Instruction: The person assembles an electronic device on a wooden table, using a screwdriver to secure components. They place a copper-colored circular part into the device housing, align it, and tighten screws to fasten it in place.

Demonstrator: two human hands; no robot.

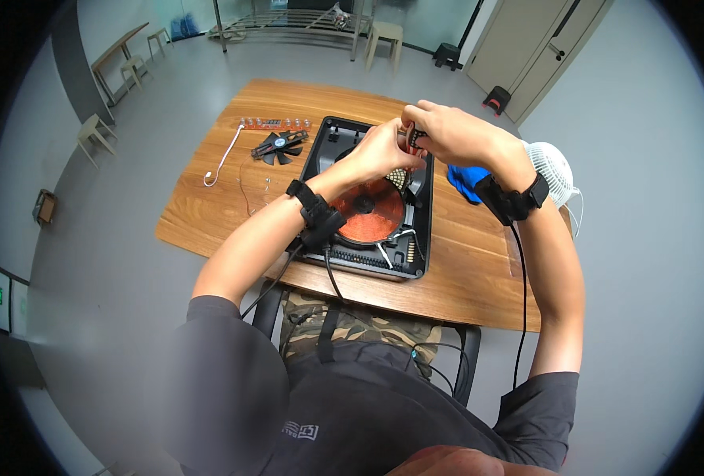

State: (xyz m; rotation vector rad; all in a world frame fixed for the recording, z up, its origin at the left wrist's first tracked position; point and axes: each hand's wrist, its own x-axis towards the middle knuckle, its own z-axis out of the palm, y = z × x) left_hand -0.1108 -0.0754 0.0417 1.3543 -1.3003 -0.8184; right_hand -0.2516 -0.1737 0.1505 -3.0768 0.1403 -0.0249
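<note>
An opened black appliance housing (pixel 425 238), with a round copper-coloured coil (pixel 368 222) inside like that of an induction cooker, lies on the wooden table in front of me. Over its far right corner my left hand (pixel 385 149) and my right hand (pixel 459 136) meet, fingers closed. Between them is a small dark part (pixel 418 140) with rows of light dots; its exact kind is hidden by my fingers. White-sleeved leads (pixel 384 255) end near the coil's front edge.
Left of the housing lie a black fan (pixel 279 147), a red circuit strip (pixel 274 124) with a white cable (pixel 226 159), and small screws. On the right are a blue cloth (pixel 468 182) and a white fan (pixel 552 168). Cables hang from both my wrist straps.
</note>
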